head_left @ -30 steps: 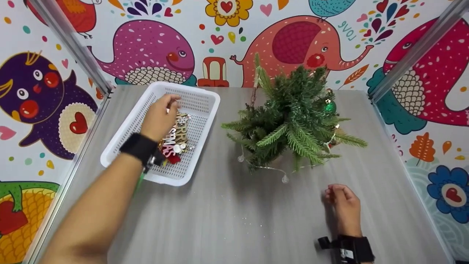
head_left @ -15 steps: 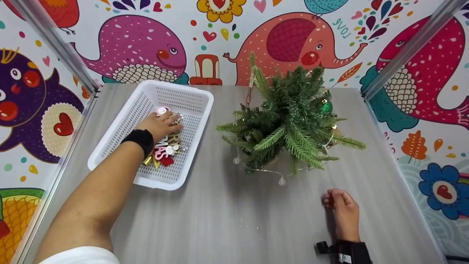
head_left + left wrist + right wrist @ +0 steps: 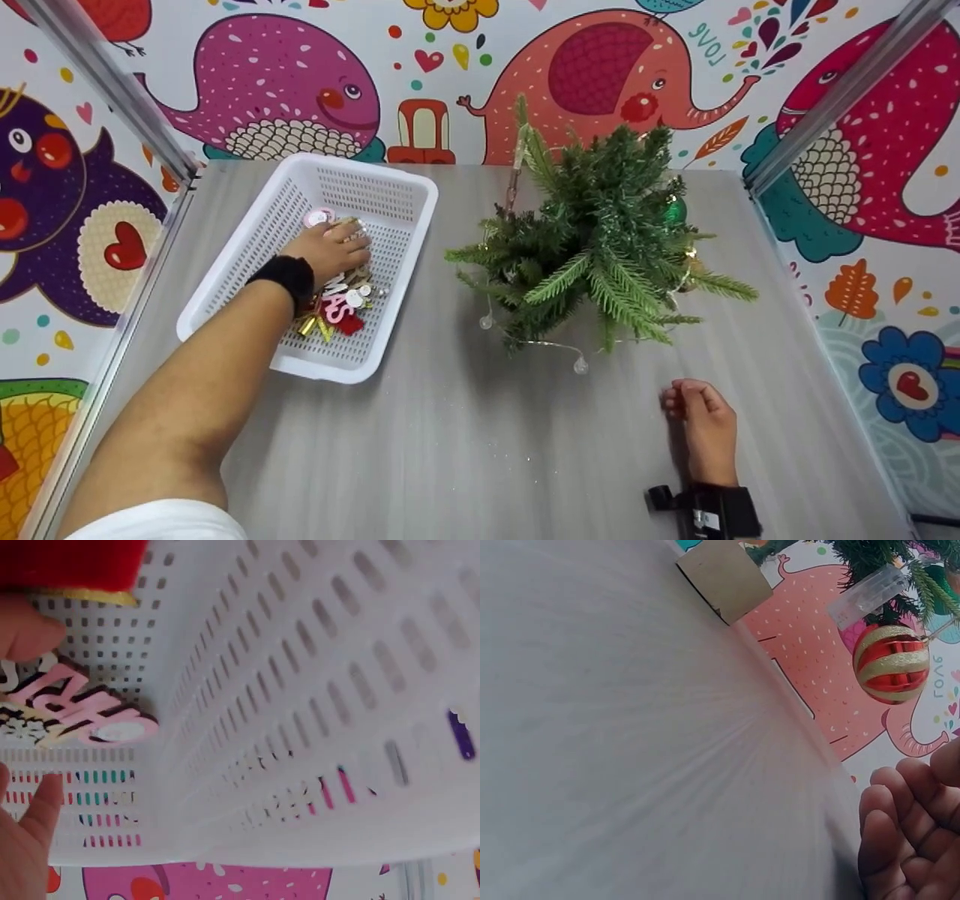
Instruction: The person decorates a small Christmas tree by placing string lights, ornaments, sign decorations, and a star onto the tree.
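My left hand point(image 3: 330, 251) reaches down into a white perforated plastic basket point(image 3: 397, 300), fingers spread over the ornaments there. Under it lies a pink-and-gold "Merry Christmas" letter sign point(image 3: 337, 307), partly covered by the hand. In the left wrist view, the thumb point(image 3: 26, 630) and fingers stand apart on either side of the pink letters point(image 3: 82, 705); no firm grip shows. A red plush-looking piece with gold edging point(image 3: 75, 562) is close to the thumb. My right hand point(image 3: 705, 431) rests on the table with fingers loosely curled, holding nothing.
A small artificial Christmas tree point(image 3: 600, 225) stands mid-table, with a green ball point(image 3: 674, 211) and a red-and-gold striped ball point(image 3: 891, 664). A string-light bulb point(image 3: 580, 365) trails in front of it. Patterned panels and metal posts border the table.
The left hand has lowered from above the basket onto the ornaments, and its fingers have spread over the letter sign. The right hand stays where it was. The head view has shifted slightly.
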`<state>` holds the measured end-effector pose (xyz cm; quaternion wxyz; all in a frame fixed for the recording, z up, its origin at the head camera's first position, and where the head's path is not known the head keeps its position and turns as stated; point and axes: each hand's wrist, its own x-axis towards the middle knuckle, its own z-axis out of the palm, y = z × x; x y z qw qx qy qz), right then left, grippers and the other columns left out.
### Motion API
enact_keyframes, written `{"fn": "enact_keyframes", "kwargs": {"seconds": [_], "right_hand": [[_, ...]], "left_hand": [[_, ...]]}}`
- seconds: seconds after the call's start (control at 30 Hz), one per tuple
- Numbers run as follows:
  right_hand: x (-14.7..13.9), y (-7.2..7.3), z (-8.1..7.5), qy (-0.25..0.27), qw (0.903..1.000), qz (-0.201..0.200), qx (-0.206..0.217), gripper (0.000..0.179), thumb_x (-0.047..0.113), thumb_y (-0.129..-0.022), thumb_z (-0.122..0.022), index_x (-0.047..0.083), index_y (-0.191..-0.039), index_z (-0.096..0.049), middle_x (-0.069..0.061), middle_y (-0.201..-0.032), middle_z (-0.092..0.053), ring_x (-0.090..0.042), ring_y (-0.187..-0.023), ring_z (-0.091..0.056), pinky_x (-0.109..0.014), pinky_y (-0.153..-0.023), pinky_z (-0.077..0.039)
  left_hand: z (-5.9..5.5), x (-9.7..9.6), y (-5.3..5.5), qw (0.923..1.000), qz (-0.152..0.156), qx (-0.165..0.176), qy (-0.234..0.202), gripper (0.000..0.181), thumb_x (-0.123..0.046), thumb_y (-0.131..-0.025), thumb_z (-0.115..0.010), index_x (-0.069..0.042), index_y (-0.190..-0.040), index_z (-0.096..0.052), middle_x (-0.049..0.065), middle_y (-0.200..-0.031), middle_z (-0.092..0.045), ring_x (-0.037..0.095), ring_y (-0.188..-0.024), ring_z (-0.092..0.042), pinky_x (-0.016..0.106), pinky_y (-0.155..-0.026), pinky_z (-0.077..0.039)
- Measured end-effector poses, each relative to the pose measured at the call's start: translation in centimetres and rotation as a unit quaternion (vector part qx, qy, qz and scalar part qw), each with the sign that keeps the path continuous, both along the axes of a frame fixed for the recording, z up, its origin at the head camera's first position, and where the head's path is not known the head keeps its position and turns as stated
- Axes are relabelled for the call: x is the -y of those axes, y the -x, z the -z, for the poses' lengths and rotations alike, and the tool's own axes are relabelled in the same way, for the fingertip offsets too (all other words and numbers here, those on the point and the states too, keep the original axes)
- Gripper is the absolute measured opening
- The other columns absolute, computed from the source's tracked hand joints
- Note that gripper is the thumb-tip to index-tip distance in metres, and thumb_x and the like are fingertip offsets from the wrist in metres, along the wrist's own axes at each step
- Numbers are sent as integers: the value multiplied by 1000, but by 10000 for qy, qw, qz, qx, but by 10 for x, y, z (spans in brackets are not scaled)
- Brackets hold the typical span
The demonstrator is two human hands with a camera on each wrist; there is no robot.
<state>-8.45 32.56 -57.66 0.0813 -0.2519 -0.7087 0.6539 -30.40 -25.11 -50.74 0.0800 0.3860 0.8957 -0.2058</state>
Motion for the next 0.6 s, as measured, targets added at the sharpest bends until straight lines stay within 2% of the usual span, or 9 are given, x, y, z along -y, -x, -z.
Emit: {"fn": "enact_keyframes", "kwargs": {"seconds": [0.13, 0.23, 0.4, 0.6], "right_hand": [[0, 0, 1, 93, 9999, -15, -39, 37, 19, -109, -55, -16, -115, -61, 1, -83, -74, -11, -74, -68, -22, -68, -57], [-1, 1, 2, 121, 9999, -24, -49, 37, 20, -108, -55, -16, -115, -61, 1, -83, -74, -11, -75, -68, -22, -69, -57], [-2, 1, 3, 45, 10000, -27, -33, 37, 21, -108, -56, -15, -115, -62, 1, -85, -74, -11, -76, -68, -21, -70, -57], [-2, 1, 3, 55, 10000, -34, -72, 38, 22, -108, -57, -15, -115, -62, 3, -84, -74, -10, -75, -68, -21, -69, -57]], "left_hand": [[-6, 4, -3, 9995, 29, -310, -17, 69, 0, -86, -75, -14, -149, -50, 11, -159, -49, 34, -154, -35, 54, -126, -31], [-19, 3, -8, 9986, -94, -527, -19, 73, -3, -84, -78, -11, -151, -48, 14, -158, -49, 35, -153, -36, 53, -128, -26], [-49, 4, -15, 9957, -607, -660, -240, 77, -9, -86, -78, -8, -155, -43, 20, -159, -46, 39, -153, -34, 55, -130, -18], [-77, 12, -24, 9881, -1280, -485, -707, 88, -25, -83, -76, -2, -158, -35, 27, -156, -42, 46, -150, -31, 61, -130, -10]]}}
